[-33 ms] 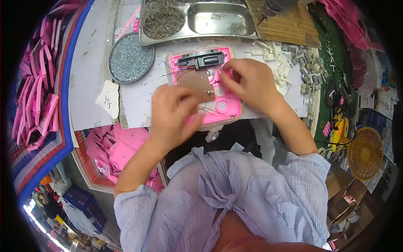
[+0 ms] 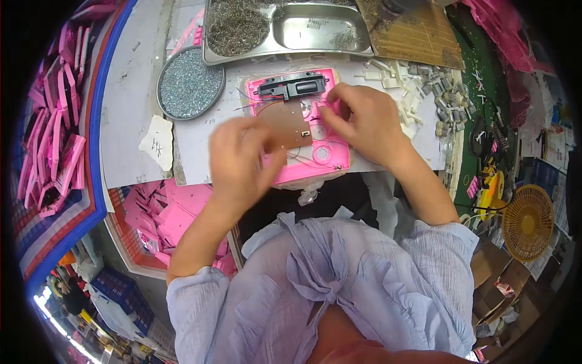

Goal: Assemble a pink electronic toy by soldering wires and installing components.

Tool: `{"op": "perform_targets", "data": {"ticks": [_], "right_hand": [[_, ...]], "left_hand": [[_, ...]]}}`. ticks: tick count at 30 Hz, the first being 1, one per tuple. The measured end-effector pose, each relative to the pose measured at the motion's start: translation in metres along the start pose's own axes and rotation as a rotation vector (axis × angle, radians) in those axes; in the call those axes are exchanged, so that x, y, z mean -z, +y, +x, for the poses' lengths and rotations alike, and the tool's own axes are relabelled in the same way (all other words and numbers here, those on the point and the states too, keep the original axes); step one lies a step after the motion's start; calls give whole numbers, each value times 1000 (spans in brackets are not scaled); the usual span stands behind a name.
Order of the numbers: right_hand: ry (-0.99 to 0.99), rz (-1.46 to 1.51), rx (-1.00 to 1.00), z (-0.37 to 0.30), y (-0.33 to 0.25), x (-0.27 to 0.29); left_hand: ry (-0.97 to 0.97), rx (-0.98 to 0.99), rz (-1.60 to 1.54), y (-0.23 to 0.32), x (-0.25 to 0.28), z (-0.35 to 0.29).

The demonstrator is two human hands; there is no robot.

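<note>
A pink plastic casing (image 2: pixel 341 159) lies on the table in front of me, its inner side facing up. Across its far end sits a black plastic module (image 2: pixel 301 88). A brown circuit board (image 2: pixel 285 124) covers the casing's middle left, with thin wires around it. My right hand (image 2: pixel 368 118) is at the casing's right edge, its thumb reaching inside and its fingers curled at the rim. My left hand (image 2: pixel 239 155) hovers over the near-left corner, its fingers smeared by motion. Whether it holds anything does not show.
A round dish of small screws (image 2: pixel 190 84) stands left of the casing. Beyond is a steel tray (image 2: pixel 318 30) with small metal parts and springs. White and grey small parts (image 2: pixel 418 91) lie to the right. A power screwdriver (image 2: pixel 391 9) hangs at the top. Pink pieces (image 2: pixel 182 212) fill a crate below left.
My left hand has shifted slightly left, away from the circuit board. My right hand stays at the casing's right edge.
</note>
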State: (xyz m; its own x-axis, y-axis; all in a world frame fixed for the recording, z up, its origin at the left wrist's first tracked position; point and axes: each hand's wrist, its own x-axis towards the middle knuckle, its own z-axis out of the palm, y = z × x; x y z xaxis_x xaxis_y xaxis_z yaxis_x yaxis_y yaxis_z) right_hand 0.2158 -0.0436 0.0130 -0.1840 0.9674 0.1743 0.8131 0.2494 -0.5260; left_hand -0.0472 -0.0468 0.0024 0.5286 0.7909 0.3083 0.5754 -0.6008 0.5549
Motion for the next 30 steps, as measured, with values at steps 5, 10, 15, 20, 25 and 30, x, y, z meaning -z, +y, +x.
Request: {"op": "perform_targets", "data": {"ticks": [5,10,15,20,25,30], "right_hand": [[-147,115,-250,-18,-4,19],[-339,456,-435,-59,-8,40],[-421,733,-296,-77,-16,37],[-483,702,73,-100,-29,34],[-562,705,197,-87,-43,51],[-121,84,448,-56,-19,8]], "left_hand": [[-148,365,141,-4,3,10],[-111,131,-172,36,14,9],[-450,-494,-394,79,-9,-7],[-373,-129,-459,61,-8,-10],[-342,-365,-96,49,-22,-16],[-278,-381,-83,46,-19,-34]]}}
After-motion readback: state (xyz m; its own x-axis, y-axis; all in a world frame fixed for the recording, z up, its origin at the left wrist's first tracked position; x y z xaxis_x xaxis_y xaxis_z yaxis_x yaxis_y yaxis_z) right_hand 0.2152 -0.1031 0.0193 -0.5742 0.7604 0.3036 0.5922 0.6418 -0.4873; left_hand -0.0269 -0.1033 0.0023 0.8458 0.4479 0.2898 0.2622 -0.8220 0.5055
